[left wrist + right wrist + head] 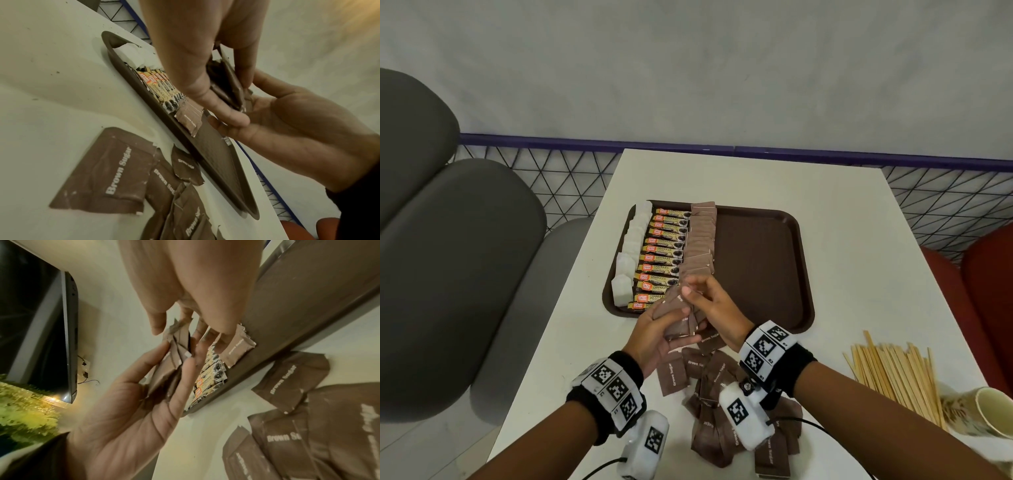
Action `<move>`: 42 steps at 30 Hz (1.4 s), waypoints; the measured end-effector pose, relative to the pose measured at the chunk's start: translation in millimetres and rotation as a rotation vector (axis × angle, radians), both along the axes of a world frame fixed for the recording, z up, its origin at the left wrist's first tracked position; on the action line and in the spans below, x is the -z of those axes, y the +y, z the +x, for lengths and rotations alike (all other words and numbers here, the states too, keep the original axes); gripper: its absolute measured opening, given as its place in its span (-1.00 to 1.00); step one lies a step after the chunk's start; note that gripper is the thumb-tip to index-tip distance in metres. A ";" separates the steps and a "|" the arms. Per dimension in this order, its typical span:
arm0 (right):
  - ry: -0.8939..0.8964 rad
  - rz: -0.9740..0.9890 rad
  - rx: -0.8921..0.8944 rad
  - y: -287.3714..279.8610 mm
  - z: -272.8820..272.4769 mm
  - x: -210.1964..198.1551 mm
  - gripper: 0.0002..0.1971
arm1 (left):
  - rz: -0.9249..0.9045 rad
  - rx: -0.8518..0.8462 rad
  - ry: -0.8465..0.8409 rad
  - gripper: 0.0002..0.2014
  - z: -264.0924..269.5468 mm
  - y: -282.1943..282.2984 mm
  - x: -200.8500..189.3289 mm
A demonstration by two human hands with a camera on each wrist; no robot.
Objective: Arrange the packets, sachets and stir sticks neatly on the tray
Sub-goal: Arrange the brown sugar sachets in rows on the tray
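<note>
**Head view: both hands on a fan of brown sugar sachets at the tray's near edge**

Head camera looks down on the white table (pixel 859 260), and the brown tray (pixel 763 260) sits in the middle of it. Three columns run along its left side: white sachets (pixel 631 246) at the far left, coffee granule sticks (pixel 664 253) next, then a row of brown sugar sachets (pixel 700 240) overlapping one another.

Over the tray's near edge, the left hand (pixel 654 337) lies palm up, fingers curled round a held stack of brown sachets (pixel 676 317), thumb pressing on top. The right hand (pixel 717 308) comes in from the other side, thumb and forefinger pinching the top of that same stack, remaining fingers loosely bent. The left wrist view shows the stack clamped between both hands just above the tray.

Near the person, a loose pile of brown sugar sachets (pixel 722 404) lies scattered on the table. To the right, well apart from the tray, a spread of wooden stir sticks (pixel 893 373) lies beside a tipped paper cup (pixel 993 411).
</note>
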State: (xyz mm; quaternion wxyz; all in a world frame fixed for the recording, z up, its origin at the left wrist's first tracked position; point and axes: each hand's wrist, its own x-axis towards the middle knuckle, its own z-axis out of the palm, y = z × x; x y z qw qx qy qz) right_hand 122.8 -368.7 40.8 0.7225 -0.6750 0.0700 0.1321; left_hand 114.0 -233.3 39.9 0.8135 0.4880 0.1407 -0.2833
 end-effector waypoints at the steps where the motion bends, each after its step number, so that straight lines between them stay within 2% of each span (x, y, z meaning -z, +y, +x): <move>1: 0.019 0.005 0.011 -1.6 -1.2 3.1 -0.80 | 0.007 -0.012 -0.007 -0.61 -0.4 2.4 0.2; 4: 0.097 0.001 -0.028 -6.7 -5.9 10.5 -0.82 | -0.007 -0.050 -0.001 -0.59 -0.5 7.4 0.6; 7: 0.108 -0.031 -0.076 -11.2 -9.0 14.2 -0.86 | -0.039 -0.070 0.025 -0.63 -1.7 9.4 0.7; 11: 0.106 0.019 -0.078 -13.0 -9.3 13.7 -0.93 | -0.056 -0.072 0.025 -0.65 -4.5 13.1 0.7; 18: 0.071 0.094 0.119 -20.6 0.3 11.7 -0.91 | -0.014 -0.092 0.021 -0.72 -6.0 17.6 6.2; 20: 0.040 0.008 0.187 -28.2 11.4 12.8 -0.91 | 0.001 -0.109 0.020 -0.73 -6.0 21.9 8.0; 23: 0.040 -0.242 0.293 -42.1 33.9 24.0 -0.82 | 0.024 -0.144 0.026 -0.74 -3.4 30.7 11.9; 28: 0.051 -0.516 0.180 -37.6 51.1 41.4 -0.70 | 0.006 -0.164 0.030 -0.69 1.5 44.5 14.5; 30: 0.059 -0.572 0.147 -32.2 53.6 46.9 -0.71 | -0.009 -0.162 0.025 -0.66 1.8 49.5 14.8; 35: 0.060 -0.722 0.124 -23.8 56.8 54.0 -0.90 | -0.036 -0.152 0.028 -0.57 2.4 58.8 17.6; 39: 0.055 -0.793 0.140 -21.1 59.4 58.3 -0.88 | -0.045 -0.154 0.038 -0.56 2.5 61.6 18.9; 42: 0.024 -0.779 0.142 -19.7 59.1 60.8 -0.78 | -0.032 -0.138 0.032 -0.57 2.9 60.0 17.8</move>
